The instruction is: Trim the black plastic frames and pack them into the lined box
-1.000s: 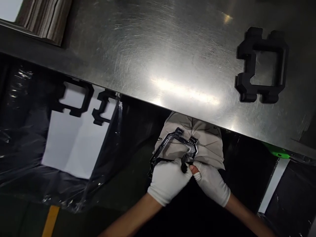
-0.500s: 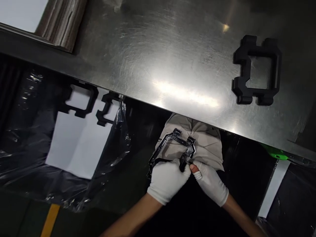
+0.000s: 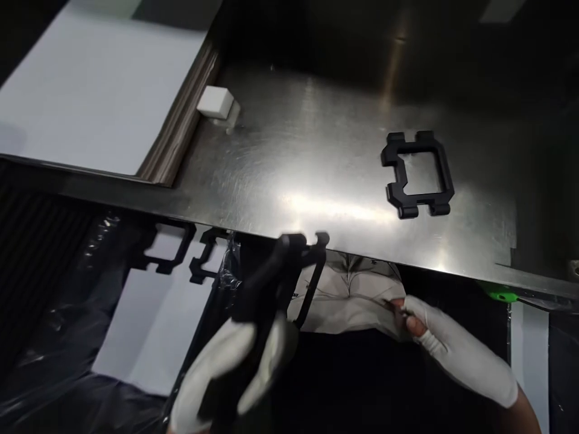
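At the lower middle of the frame the left hand (image 3: 226, 374), in a white glove and blurred, is closed around a black plastic frame (image 3: 289, 271) whose top end reaches up to the near edge of the steel table (image 3: 289, 169). At the lower right the gloved right hand (image 3: 452, 349) pinches something small and thin between its bare fingertips (image 3: 409, 322); what it is cannot be told. A second black frame (image 3: 418, 175) lies flat on the table at the upper right, a small white block (image 3: 216, 101) sits beside a stack of white sheets (image 3: 90, 102) at the upper left, and two more black frames (image 3: 181, 253) lie on a white sheet below the table edge at the left.
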The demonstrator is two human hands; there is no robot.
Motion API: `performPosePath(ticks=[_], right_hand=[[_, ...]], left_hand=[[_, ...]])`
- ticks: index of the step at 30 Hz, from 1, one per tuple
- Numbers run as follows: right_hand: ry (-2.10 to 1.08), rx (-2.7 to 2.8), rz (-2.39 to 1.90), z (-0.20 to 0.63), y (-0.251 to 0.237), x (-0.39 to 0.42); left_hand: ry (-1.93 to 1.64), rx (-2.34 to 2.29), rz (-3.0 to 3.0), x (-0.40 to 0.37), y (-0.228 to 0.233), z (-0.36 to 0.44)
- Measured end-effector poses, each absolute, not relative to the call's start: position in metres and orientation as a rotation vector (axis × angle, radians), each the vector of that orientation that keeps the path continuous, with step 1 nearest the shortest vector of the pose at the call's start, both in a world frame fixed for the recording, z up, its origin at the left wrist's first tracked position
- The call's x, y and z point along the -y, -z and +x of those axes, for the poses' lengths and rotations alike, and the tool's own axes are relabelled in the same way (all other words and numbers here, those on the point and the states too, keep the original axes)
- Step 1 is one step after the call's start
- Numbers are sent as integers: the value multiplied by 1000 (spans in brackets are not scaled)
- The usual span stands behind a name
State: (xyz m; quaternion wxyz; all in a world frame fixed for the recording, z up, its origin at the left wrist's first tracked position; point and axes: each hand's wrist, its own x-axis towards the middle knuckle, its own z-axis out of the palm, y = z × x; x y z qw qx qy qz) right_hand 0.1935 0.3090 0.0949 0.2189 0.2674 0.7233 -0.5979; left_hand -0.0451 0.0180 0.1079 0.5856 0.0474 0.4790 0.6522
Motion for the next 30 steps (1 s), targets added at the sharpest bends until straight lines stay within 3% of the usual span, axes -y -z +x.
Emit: performPosePath(ticks=[6, 12, 18, 26, 30], right_hand=[[1122, -2552, 1077, 113, -118, -325], [519, -2731, 633, 67, -102, -310], [460, -2796, 341, 56, -101, -290], [287, -2760, 420, 51, -102, -300], [126, -2841, 659, 51, -102, -297]], left_hand=[[-1619, -1019, 190, -128, -110, -88], [-1536, -1091, 140, -146, -102, -96], [-1455, -1195, 43, -147, -111, -86], [-1407, -1313, 40, -151, -116, -82], [-1404, -1315, 27, -151, -118, -79]])
